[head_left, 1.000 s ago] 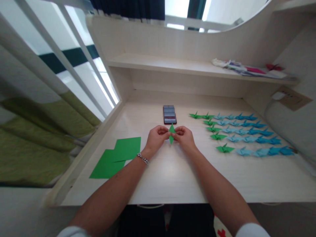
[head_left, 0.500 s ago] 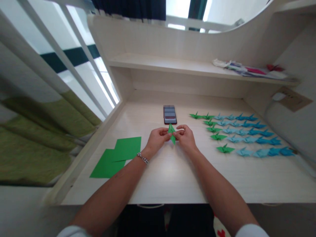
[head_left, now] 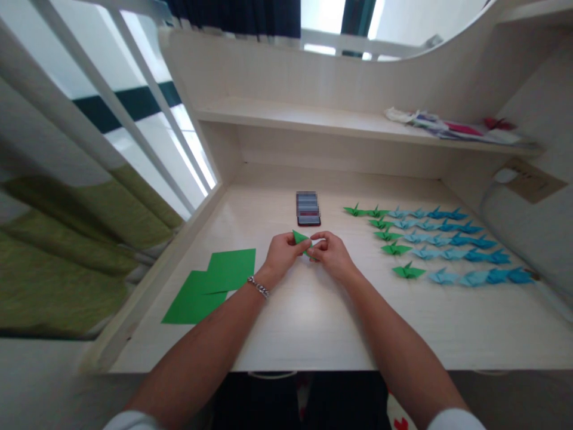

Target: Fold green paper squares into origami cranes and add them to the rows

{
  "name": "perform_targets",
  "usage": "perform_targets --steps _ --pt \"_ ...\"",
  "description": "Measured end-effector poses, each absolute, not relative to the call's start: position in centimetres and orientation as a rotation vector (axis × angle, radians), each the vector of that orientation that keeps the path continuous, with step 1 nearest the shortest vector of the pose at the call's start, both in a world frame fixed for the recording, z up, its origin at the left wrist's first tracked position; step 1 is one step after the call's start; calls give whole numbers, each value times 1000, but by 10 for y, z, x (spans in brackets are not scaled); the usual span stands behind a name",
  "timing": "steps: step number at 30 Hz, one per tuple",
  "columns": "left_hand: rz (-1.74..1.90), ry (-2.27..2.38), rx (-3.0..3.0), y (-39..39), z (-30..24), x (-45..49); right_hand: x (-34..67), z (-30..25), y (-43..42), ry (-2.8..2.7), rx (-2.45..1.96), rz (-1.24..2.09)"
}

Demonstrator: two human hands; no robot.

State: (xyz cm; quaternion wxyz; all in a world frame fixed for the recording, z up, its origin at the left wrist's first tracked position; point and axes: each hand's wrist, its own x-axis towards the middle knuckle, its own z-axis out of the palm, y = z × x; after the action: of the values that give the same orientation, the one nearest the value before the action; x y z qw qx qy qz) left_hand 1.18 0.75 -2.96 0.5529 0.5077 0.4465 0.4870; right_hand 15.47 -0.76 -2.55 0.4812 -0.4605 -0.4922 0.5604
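Between both hands, over the middle of the desk, is a folded piece of green paper [head_left: 301, 237], tilted with its upper point to the left. My left hand [head_left: 283, 251] pinches it with thumb and fingers. My right hand [head_left: 330, 251] grips its lower right end, which the fingers partly cover. Two flat sheets of green paper [head_left: 233, 269] lie overlapping to the left, beside my left forearm. Rows of folded paper cranes stand on the right: green cranes [head_left: 408, 271] at the left ends, then light blue cranes [head_left: 443, 276] and darker blue cranes [head_left: 498, 275].
A phone [head_left: 308, 209] with its screen lit lies just beyond my hands. Above the back of the desk [head_left: 304, 334] runs a shelf [head_left: 290, 116] with papers [head_left: 452, 126] at its right. A curtain [head_left: 67, 251] hangs at the left, and a cable [head_left: 486, 197] runs down the right wall.
The folded green paper has turned from nearly upright to slanting, its top point swinging left. My fingers have shifted around it, and the right hand sits slightly lower.
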Motion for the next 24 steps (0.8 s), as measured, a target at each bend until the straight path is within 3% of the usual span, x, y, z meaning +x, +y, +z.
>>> perform_targets --steps 24 --pt "1227 1037 1187 7 -21 6 162 -21 -5 -1310 -1174 1083"
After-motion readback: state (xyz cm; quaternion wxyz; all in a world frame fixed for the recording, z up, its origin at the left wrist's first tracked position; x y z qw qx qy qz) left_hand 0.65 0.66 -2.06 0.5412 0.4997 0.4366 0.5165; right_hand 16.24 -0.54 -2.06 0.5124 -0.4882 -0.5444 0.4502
